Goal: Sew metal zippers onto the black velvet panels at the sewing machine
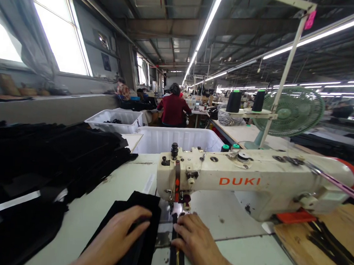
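Note:
My left hand [124, 227] is curled over a black fabric piece [146, 243], its thumb and forefinger bent toward the fabric's right side. The fabric lies on the table left of the needle area. With its fingers pressed together, my right hand [195, 238] grips a black zipper [173, 255] with a gold-coloured line along it. The zipper runs from the front edge of view up to the presser foot of a white sewing machine [204, 179] marked DUKI. A small light glows at the needle, and the zipper's far end is hard to make out there.
Black fabric pieces [48, 156] are piled on the left. White plastic bins [179, 138] stand behind the machine. Thread cones [234, 102] and a green fan [287, 112] are at right. More zippers [329, 244] lie on a brown board [296, 246]. A person [174, 108] sits ahead.

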Demonstrator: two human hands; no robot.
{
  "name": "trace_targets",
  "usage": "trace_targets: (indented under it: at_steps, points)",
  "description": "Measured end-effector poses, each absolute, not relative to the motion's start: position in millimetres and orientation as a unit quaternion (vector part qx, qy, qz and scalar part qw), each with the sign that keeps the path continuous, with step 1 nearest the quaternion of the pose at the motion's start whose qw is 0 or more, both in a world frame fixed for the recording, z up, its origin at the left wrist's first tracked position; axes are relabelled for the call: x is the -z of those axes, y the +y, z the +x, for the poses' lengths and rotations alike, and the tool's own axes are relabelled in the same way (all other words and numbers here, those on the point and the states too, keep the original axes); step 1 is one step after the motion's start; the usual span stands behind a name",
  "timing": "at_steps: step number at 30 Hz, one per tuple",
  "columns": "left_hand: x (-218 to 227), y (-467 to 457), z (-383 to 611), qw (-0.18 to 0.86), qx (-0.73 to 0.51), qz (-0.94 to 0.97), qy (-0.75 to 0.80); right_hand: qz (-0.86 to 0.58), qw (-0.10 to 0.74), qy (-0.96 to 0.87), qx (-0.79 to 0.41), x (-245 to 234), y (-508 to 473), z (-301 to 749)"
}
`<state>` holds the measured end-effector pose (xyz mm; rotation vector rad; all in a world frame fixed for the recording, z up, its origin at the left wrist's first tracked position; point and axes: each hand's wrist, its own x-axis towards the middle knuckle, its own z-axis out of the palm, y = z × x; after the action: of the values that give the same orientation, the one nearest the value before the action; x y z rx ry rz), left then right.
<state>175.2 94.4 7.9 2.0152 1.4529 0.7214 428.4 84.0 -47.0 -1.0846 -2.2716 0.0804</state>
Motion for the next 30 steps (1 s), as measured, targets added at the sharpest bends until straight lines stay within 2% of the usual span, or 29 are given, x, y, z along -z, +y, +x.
trace_targets:
  at_steps: [3,12,15,18,22,25,30]
  points:
    - [-8,146,166,0.199,-0.237,0.803,0.509,-0.399,0.279,-0.873,-0.033,47,87,429]
    - [6,139,202,0.265,-0.259,0.77,0.52,-0.39,0.223,-0.892,-0.056,47,86,433]
    - [9,128,208,0.243,-0.291,0.753,0.539,-0.398,0.224,-0.887,-0.063,49,85,432]
    - [25,108,205,0.114,-0.307,0.781,0.531,-0.395,0.253,-0.882,-0.047,53,84,430]
    - [53,84,201,-0.087,-0.23,0.89,0.383,-0.38,0.286,-0.879,-0.022,56,85,431]
    - [65,83,203,-0.221,-0.213,0.892,0.332,-0.378,0.292,-0.879,-0.001,57,84,432]
    - [60,89,208,-0.301,-0.178,0.879,0.325,-0.366,0.311,-0.877,0.019,59,86,432]
